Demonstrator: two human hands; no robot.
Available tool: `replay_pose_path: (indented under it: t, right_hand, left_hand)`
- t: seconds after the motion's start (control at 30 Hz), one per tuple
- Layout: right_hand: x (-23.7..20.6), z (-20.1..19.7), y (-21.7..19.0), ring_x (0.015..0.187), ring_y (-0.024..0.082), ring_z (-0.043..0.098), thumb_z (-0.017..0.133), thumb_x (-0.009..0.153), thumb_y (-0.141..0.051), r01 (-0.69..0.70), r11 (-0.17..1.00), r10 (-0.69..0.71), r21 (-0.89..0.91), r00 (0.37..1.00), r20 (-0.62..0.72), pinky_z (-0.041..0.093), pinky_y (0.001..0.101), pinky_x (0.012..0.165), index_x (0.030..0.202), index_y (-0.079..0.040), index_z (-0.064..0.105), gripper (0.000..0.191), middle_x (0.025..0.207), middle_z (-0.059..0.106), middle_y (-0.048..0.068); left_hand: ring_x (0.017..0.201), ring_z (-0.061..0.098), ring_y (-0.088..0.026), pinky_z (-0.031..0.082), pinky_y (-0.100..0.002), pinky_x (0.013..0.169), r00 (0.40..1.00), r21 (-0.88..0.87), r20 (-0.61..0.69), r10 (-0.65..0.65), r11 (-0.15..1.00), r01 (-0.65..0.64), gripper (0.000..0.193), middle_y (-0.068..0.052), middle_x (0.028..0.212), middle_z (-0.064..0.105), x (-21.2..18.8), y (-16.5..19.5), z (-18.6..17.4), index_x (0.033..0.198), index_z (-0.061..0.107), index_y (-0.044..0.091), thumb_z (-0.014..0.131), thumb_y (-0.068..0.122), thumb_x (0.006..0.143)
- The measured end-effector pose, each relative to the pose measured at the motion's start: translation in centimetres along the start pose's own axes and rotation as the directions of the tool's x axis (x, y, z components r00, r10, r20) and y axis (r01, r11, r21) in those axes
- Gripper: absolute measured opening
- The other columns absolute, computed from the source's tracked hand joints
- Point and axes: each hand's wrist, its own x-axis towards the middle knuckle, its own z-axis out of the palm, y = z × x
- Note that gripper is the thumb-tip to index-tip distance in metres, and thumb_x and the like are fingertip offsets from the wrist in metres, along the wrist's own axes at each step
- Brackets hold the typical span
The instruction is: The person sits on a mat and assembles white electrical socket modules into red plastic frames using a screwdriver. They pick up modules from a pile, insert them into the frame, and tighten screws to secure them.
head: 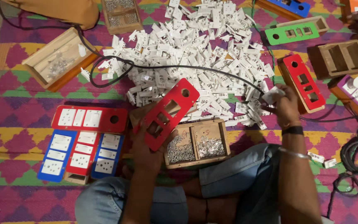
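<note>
Two hands work over a patterned mat point(17, 195): the left hand point(148, 149) has its grip closed on a red cutout plate point(166, 113), tilted above a wooden screw tray point(197, 143). The right hand point(286, 105) pinches a white socket piece point(272, 96) at the edge of the white parts heap point(195, 54). Flat, stiff and probably light, the plate handles best by its edges; the small plastic piece looks hard and smooth.

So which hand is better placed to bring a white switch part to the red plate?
Probably the right hand: it already grips a white part at the pile's edge, while the left hand is holding the red plate.
</note>
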Motion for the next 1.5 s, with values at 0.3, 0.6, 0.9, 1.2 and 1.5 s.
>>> replay_pose_path:
  t: [0.3, 0.6, 0.9, 1.2, 1.5]
  right_hand:
    - [-0.9, 3.8, 0.4, 0.096, 0.042, 0.065, 0.072, 0.086, -0.036, 0.221, 0.504, -0.318, -0.835, 0.946, 0.059, 0.052, 0.0610, 0.076, 0.113, -0.013, 0.070, 0.035, 0.105, 0.067, 0.022]
    - [-1.5, 5.0, 0.0, 0.094, 0.032, 0.071, 0.075, 0.091, -0.024, 0.220, 0.636, -0.309, -0.740, 0.951, 0.017, 0.048, 0.0620, 0.085, 0.110, -0.009, 0.073, 0.025, 0.099, 0.077, 0.015]
    - [-12.5, 7.8, 3.5, 0.074, 0.017, 0.069, 0.057, 0.097, -0.001, -0.079, 0.854, -0.147, 0.514, 0.911, 0.385, 0.061, 0.0347, 0.078, 0.131, -0.002, 0.057, 0.034, 0.088, 0.062, 0.003]
    - [-17.2, 13.4, 6.0, 0.056, 0.012, 0.060, 0.063, 0.106, -0.019, -0.068, 0.960, -0.098, 0.271, 0.828, 0.552, 0.052, 0.0262, 0.057, 0.087, 0.003, 0.064, 0.029, 0.074, 0.066, 0.008]
    - [-17.5, 14.6, 5.8, 0.042, 0.009, 0.054, 0.064, 0.104, -0.019, 0.165, 0.986, -0.156, -0.003, 0.935, 0.319, 0.043, 0.0253, 0.041, 0.080, 0.000, 0.060, 0.031, 0.059, 0.060, 0.004]
  left_hand:
    - [0.114, 0.068, -0.027, 0.060, -0.055, 0.090, 0.998, 0.019, -0.064, -0.007, 1.000, 0.008, 0.043, -0.008, 0.128, 0.068, -0.3, 0.0, -0.5, 0.136, 0.057, 0.009, 0.055, 0.034, 0.102]
    - [0.117, 0.066, -0.031, 0.059, -0.060, 0.091, 0.997, 0.010, -0.046, -0.063, 0.998, 0.064, 0.044, -0.010, 0.130, 0.066, 0.1, -0.3, -0.5, 0.137, 0.055, 0.010, 0.056, 0.037, 0.101]
    - [0.122, 0.064, -0.032, 0.058, -0.059, 0.092, 1.000, 0.134, 0.011, -0.028, 0.991, 0.027, 0.057, -0.013, 0.138, 0.061, 0.2, -3.2, -1.3, 0.147, 0.048, 0.012, 0.058, 0.036, 0.096]
    - [0.121, 0.057, -0.022, 0.046, -0.037, 0.107, 0.906, 0.835, 0.205, 0.371, 0.416, -0.359, 0.035, -0.008, 0.132, 0.064, 1.1, -7.9, -4.7, 0.133, 0.069, 0.013, 0.057, 0.038, 0.112]
    - [0.105, 0.058, -0.012, 0.050, -0.044, 0.092, 0.951, 0.374, 0.146, -0.271, 0.906, 0.200, 0.059, 0.003, 0.123, 0.062, -1.3, -6.9, 0.0, 0.151, 0.054, 0.025, 0.042, 0.059, 0.104]
